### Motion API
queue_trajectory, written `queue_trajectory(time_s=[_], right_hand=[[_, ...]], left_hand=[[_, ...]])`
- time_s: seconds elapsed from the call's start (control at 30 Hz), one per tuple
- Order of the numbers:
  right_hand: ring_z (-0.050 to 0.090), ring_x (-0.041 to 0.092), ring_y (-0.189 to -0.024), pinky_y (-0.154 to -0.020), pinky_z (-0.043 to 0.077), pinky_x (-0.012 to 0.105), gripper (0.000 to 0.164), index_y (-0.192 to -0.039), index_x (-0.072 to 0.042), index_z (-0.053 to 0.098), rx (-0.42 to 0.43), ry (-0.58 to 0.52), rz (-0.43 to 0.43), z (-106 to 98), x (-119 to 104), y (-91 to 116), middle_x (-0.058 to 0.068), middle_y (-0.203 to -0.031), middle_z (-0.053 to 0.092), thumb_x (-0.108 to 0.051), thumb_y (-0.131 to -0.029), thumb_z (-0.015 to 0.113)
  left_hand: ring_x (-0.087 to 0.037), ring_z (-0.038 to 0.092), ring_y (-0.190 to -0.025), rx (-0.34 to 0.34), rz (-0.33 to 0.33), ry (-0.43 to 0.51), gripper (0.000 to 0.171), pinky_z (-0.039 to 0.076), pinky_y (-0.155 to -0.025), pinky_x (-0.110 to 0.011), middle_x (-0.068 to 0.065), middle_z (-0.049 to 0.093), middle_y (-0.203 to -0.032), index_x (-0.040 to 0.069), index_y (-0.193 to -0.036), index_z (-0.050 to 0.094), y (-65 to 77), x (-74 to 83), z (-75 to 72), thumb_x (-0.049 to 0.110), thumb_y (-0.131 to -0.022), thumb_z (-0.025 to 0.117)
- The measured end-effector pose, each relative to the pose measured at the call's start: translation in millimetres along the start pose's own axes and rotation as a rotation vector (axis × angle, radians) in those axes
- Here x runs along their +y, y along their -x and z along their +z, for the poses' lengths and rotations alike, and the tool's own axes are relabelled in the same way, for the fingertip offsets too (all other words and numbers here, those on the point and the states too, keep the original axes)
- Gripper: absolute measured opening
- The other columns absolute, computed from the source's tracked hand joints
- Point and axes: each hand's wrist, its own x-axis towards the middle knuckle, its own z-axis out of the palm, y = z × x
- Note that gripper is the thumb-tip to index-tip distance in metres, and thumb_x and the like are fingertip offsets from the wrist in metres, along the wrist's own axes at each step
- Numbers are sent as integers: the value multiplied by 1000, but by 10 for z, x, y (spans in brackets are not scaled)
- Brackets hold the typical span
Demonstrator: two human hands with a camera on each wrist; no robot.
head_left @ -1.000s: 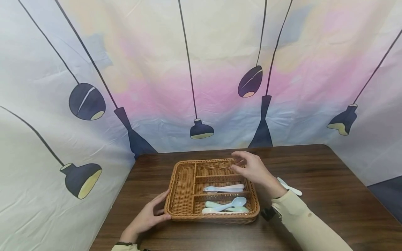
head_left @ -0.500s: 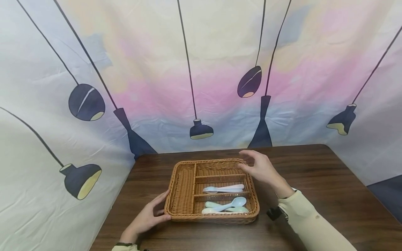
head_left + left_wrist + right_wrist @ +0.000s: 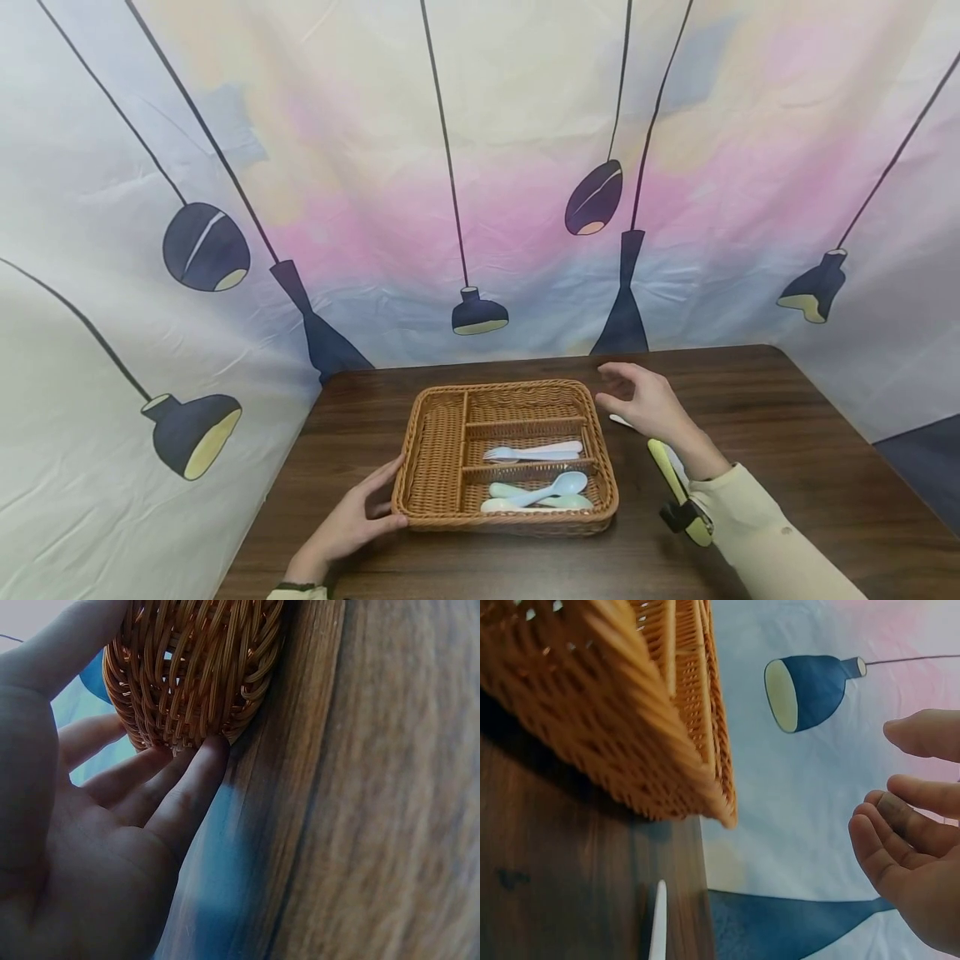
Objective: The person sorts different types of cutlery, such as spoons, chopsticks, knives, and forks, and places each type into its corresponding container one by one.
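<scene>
A brown wicker cutlery basket (image 3: 438, 450) sits on the table. Light blue and pinkish forks (image 3: 536, 451) lie in its middle right compartment; pale green, cream and light blue spoons (image 3: 566, 483) lie in the front one. My left hand (image 3: 356, 515) rests against the basket's front left corner, fingers along its side and thumb on the front. Off the basket's right side hovers my right hand (image 3: 648, 404), fingers loosely bent around nothing. Below it, a slim white utensil (image 3: 622, 422) shows in part. A yellow-green piece (image 3: 667, 467) shows by the right wrist, its kind unclear.
The dark wooden table (image 3: 780, 467) extends to the right of the basket. Behind it hangs a cloth (image 3: 510, 192) printed with pendant lamps. The basket's left compartment (image 3: 442, 442) and back right compartment (image 3: 525, 404) show bare weave.
My right hand has moved right, from over the basket's back right corner to beyond its rim. The white utensil and yellow-green piece now show near it. My left hand and the basket stay put.
</scene>
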Motion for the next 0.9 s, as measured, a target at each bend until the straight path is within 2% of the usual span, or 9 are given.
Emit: queue_trajectory(time_s=[0.43,0.9], right_hand=[[65,28,-98,-78,56,47,45,-129,-9,60,13,62,43,-115,204,101,14,-115,67,-26,-89,72],[65,30,-95,-75,55,48,44,-127,-5,61,33,132,61,-202,361,233,17,-114,67,-22,-88,72]], left_hand=[[-42,23,-141,-4,9,-2,89,51,-96,-25,-21,17,-160,20,-156,26,5,-15,-1,18,-84,77],[-41,26,-140,-3,2,10,88,51,-96,-25,-20,18,-160,18,-156,26,7,12,-3,16,-84,77]])
